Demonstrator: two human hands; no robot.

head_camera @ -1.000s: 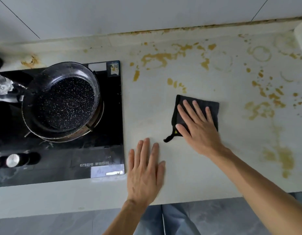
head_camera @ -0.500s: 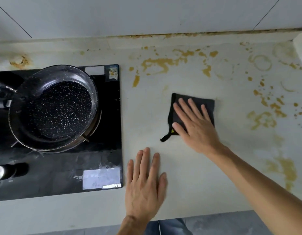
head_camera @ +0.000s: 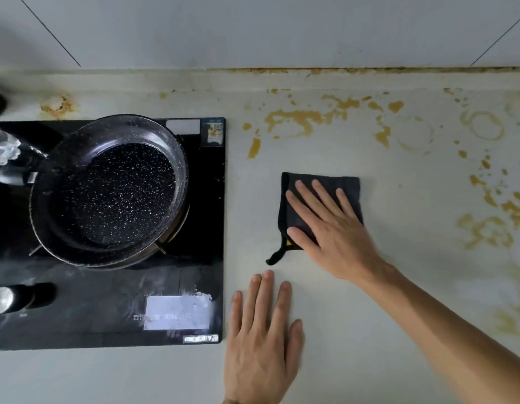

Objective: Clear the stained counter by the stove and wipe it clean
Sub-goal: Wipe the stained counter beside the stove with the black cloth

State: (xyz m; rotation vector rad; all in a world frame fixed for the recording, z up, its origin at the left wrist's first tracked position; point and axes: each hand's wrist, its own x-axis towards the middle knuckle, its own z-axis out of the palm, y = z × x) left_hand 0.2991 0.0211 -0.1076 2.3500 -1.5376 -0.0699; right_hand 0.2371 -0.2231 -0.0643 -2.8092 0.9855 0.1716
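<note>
Now, from left to right:
Stove (head_camera: 194, 228): black glass top with a speckled pan (head_camera: 113, 193) on the burner.
My left hand (head_camera: 261, 342): flat on the counter (head_camera: 399, 287) just beside the stove, fingers straight, holding nothing.
Cloth (head_camera: 349, 185): dark, folded square, lying on the counter beyond my left fingertips.
My right hand (head_camera: 337, 231): spread flat, pressing the cloth down.
Stains (head_camera: 486, 228): yellow-brown, behind and right of the cloth.

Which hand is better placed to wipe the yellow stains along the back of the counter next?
Right hand: it already presses flat on the dark cloth, nearest the stains. Left hand lies bare on the counter.
</note>
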